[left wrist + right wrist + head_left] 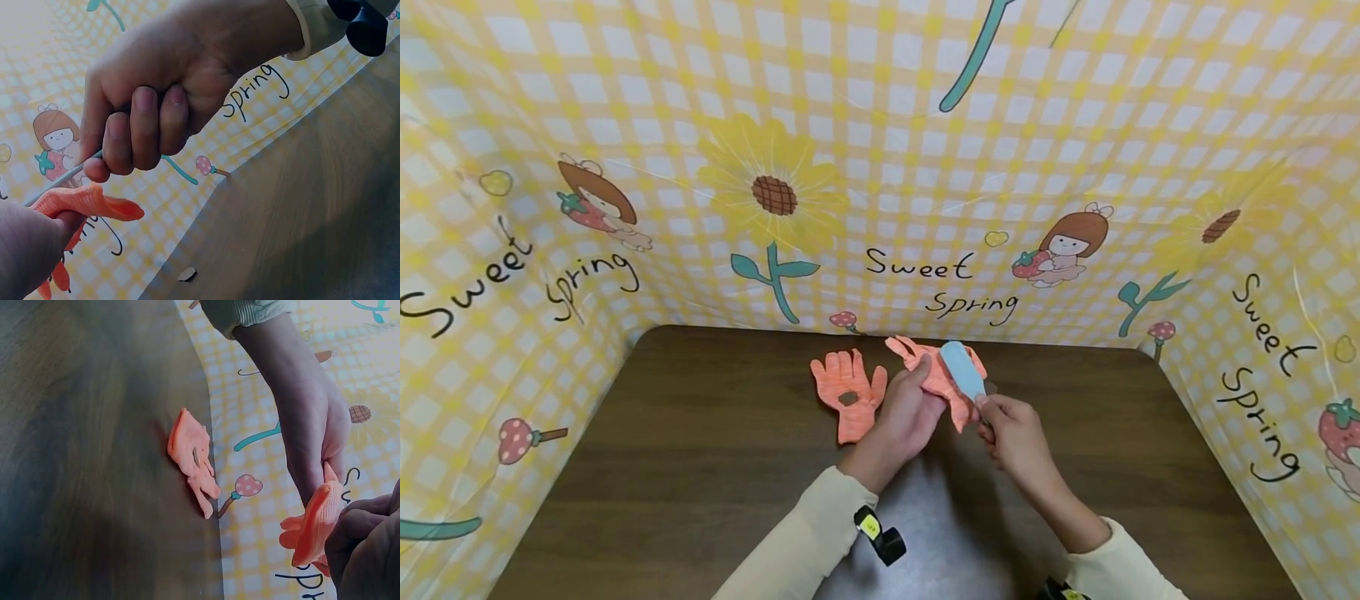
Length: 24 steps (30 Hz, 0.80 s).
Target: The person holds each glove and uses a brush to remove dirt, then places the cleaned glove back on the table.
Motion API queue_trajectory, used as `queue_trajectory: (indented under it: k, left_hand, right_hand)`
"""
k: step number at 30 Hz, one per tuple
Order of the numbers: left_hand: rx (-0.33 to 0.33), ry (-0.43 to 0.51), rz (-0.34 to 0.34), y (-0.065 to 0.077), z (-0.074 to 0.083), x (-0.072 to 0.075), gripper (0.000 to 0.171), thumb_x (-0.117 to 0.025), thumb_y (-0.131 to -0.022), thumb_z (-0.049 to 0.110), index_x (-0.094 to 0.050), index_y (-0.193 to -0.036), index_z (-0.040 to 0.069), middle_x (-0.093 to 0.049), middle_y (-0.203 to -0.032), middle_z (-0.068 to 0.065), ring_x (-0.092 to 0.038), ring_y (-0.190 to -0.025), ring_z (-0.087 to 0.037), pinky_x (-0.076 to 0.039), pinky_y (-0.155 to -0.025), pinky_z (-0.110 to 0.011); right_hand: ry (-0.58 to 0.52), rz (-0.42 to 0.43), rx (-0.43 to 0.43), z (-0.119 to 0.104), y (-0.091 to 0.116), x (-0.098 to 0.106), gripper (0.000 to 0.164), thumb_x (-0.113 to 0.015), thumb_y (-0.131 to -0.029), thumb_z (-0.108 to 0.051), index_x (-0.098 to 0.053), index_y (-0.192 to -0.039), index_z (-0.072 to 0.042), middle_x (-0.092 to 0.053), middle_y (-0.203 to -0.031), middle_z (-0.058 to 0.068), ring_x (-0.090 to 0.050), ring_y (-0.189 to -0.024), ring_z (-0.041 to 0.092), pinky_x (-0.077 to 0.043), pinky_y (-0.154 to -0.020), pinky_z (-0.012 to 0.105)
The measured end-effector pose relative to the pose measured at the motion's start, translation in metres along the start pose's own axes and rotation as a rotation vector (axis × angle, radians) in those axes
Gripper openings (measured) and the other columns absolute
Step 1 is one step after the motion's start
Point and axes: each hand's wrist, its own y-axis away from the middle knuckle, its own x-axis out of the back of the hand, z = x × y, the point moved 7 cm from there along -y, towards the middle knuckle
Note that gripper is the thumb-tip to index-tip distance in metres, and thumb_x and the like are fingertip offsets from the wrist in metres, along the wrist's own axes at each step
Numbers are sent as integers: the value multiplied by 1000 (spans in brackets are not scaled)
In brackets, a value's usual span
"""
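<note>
Head view: a checked cloth [895,183] stands behind a dark table [715,500]. Above it, the left hand [913,412] grips one glove [938,381], thumb on top, and the right hand [1013,429] is curled round the near end of a blue tool [961,369]. The other glove [857,421] lies flat on the table, left of the held one. Both gloves look light, soft and knitted, unlikely to slip or break; a pinch at palm or cuff should do, though loose fingers may flop. The tool looks thin and stiffer, best held by its end. Its blade overlaps the held glove; I cannot tell whether they touch.
</note>
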Motion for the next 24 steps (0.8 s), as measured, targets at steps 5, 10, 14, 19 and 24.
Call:
queue_trajectory:
  k: [5,10,14,19,24]
  left_hand:
    - [14,23,-12,0,-1,-2,51,-27,-114,23,-25,-159,-1,-32,-165,-18,-29,-154,-29,-25,-125,-49]
    - [25,54,5,1,-3,-1,52,-28,-114,23,-24,-160,0,-31,-165,-18,-28,-154,-30,-24,-125,-50]
    - [25,65,5,0,-5,0,51,-29,-114,23,-23,-160,1,-30,-166,-17,-28,-154,-30,-24,-125,-51]
    - [12,57,1,-1,-3,2,51,-28,-114,22,-24,-159,0,-31,-165,-18,-28,-154,-31,-24,-125,-52]
    - [13,56,-8,-1,-2,3,51,-28,-114,22,-24,-159,-2,-29,-166,-20,-27,-154,-32,-23,-125,-52]
  right_hand:
    - [-19,21,6,1,-1,5,34,-48,-108,-20,-57,-86,4,-39,-59,0,-31,-45,11,-26,-40,22]
    - [-40,7,-3,3,-2,7,33,-48,-108,-20,-57,-85,3,-39,-59,-1,-31,-45,10,-25,-40,22]
    - [-49,9,-14,4,-3,10,34,-48,-108,-22,-56,-85,1,-38,-59,-1,-29,-45,10,-24,-40,23]
    - [-74,-12,-28,4,-5,11,34,-47,-109,-23,-55,-85,0,-37,-60,-2,-27,-45,9,-23,-39,23]
    - [-96,-19,-43,6,-8,14,34,-46,-108,-24,-55,-85,-1,-37,-61,-3,-26,-45,8,-22,-39,22]
